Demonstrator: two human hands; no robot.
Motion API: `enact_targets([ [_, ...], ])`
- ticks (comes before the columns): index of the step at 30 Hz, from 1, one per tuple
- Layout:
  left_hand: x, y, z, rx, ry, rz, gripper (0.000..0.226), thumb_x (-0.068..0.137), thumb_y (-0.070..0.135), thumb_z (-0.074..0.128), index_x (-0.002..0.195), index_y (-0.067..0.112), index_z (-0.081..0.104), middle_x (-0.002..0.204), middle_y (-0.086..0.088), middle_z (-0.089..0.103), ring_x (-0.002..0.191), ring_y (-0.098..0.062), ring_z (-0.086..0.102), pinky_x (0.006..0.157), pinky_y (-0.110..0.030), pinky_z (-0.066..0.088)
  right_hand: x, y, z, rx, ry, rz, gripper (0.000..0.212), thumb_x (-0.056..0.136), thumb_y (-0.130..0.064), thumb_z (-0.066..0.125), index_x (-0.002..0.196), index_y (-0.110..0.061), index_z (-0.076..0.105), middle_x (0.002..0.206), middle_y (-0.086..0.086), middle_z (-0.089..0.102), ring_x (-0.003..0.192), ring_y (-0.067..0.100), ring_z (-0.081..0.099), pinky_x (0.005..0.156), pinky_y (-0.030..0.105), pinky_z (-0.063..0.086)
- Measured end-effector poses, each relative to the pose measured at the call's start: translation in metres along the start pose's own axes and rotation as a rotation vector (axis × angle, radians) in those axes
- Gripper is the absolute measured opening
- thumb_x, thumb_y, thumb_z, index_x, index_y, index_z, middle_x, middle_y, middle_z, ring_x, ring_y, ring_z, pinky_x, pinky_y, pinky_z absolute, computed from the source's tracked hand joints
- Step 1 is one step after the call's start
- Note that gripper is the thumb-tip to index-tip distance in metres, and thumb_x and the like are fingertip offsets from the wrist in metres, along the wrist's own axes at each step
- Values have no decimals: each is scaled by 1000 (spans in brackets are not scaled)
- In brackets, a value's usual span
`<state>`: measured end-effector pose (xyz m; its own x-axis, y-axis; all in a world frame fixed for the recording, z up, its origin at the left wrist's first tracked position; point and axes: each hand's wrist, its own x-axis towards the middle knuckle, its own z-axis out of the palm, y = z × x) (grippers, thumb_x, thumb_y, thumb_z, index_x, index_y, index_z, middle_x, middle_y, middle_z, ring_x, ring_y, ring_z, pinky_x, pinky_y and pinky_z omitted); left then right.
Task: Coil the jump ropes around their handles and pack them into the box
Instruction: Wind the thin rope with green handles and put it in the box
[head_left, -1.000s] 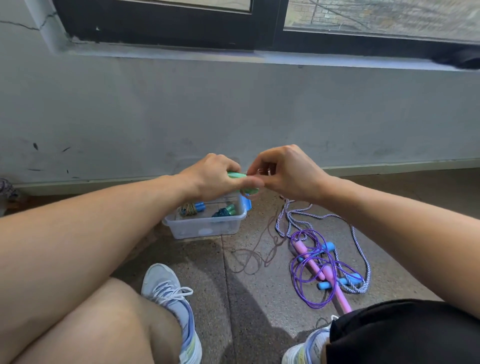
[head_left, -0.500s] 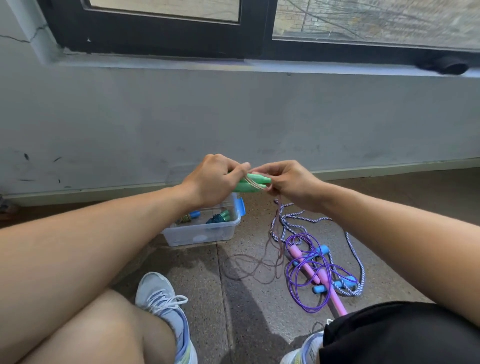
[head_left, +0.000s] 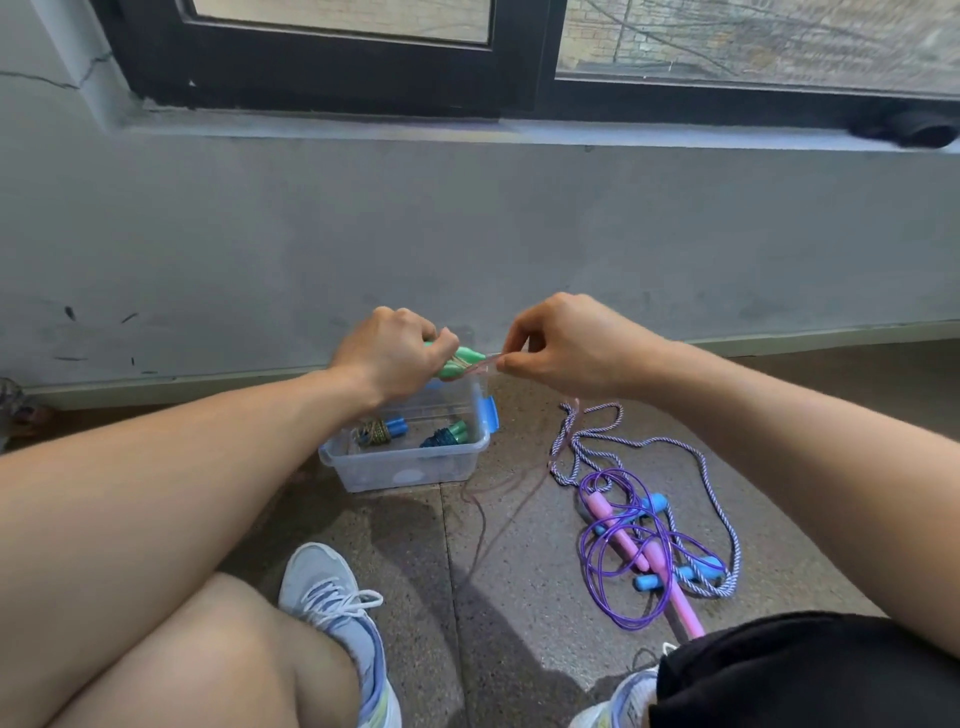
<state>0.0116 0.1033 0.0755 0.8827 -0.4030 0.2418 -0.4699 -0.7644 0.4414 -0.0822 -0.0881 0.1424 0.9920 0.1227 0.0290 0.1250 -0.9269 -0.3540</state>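
My left hand (head_left: 387, 358) grips a pair of green jump-rope handles (head_left: 460, 361) above the clear plastic box (head_left: 405, 470). A few turns of thin pinkish rope (head_left: 511, 486) wrap the handles. My right hand (head_left: 563, 345) pinches that rope just right of the handles, and the rest trails down to the floor. Inside the box lie two coiled ropes, one with blue handles (head_left: 382, 431), one with green handles (head_left: 447, 435).
On the floor to the right lie a tangled purple rope with pink handles (head_left: 631, 545) and a striped rope with blue handles (head_left: 680, 571). My shoes (head_left: 332, 603) and knees are in the foreground. A grey wall under a window stands behind the box.
My right hand has pulled away to the right of the handles, drawing the rope taut. Less loose rope lies on the floor.
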Motion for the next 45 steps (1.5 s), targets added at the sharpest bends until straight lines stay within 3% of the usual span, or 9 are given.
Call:
enact_targets([
  [6, -12, 30, -10, -300, -71, 243, 45, 86, 29, 47, 48, 11, 31, 44, 6, 26, 46, -11, 23, 47, -33, 24, 7, 28, -1, 760, 91, -21, 8, 83, -23, 80, 81, -16, 76, 66, 7, 49, 64, 21, 37, 55, 30, 33],
  [14, -12, 55, -8, -502, 95, 193, 52, 95, 31, 43, 47, 16, 30, 48, 2, 27, 47, -12, 26, 50, -36, 25, 9, 31, 31, 1360, -85, 191, 9, 92, -12, 62, 85, -14, 66, 62, -2, 57, 49, 7, 46, 49, 20, 36],
  [18, -9, 40, -2, -419, 210, 28, 68, 104, 45, 38, 51, 2, 39, 47, -5, 37, 48, -20, 35, 53, -41, 32, 4, 24, 52, 1132, -91, 205, 24, 102, -17, 53, 81, -18, 63, 55, -8, 56, 45, 6, 40, 45, 20, 31],
  [21, -5, 34, 0, -335, 277, -66, 62, 106, 40, 36, 55, 7, 43, 50, -3, 45, 51, -21, 41, 55, -38, 29, -2, 5, 57, 875, -139, 168, 24, 104, -27, 52, 119, -23, 70, 62, -5, 59, 46, 8, 41, 46, 22, 33],
  [24, -1, 25, 4, -272, 279, -178, 35, 106, 34, 34, 86, 14, 53, 76, -5, 62, 72, -28, 53, 63, -36, 36, -6, -12, 54, 494, -196, 107, 34, 105, -25, 48, 136, -15, 58, 72, 0, 67, 41, 6, 48, 47, 23, 44],
  [31, -4, 25, -1, -144, 220, -143, 24, 102, 20, 30, 112, 21, 52, 79, -4, 61, 76, -32, 57, 63, -36, 41, -11, -26, 21, 280, -230, 101, 23, 99, -29, 53, 90, -15, 69, 66, 1, 73, 47, 16, 65, 48, 22, 47],
  [37, -3, 40, -13, -109, 47, 114, 27, 100, 16, 34, 118, 23, 52, 64, 1, 54, 63, -26, 52, 58, -35, 33, -5, -12, -12, -268, -67, -53, 35, 86, -58, 63, 62, -34, 57, 58, -6, 58, 56, 8, 50, 54, 28, 37],
  [41, -2, 40, -24, -149, -83, 206, 27, 101, 16, 34, 118, 25, 54, 60, 2, 53, 55, -15, 48, 53, -35, 32, -3, 12, -32, 57, -135, -52, 44, 68, -62, 80, 65, -19, 67, 53, -6, 53, 50, 10, 39, 49, 25, 32],
  [45, -10, 51, -25, -98, -232, 275, 33, 101, 18, 35, 127, 30, 51, 58, 2, 50, 52, -11, 46, 51, -32, 31, -1, 26, -30, 428, -249, -100, 30, 70, -40, 80, 81, -13, 75, 62, 5, 57, 59, 15, 46, 54, 28, 39],
])
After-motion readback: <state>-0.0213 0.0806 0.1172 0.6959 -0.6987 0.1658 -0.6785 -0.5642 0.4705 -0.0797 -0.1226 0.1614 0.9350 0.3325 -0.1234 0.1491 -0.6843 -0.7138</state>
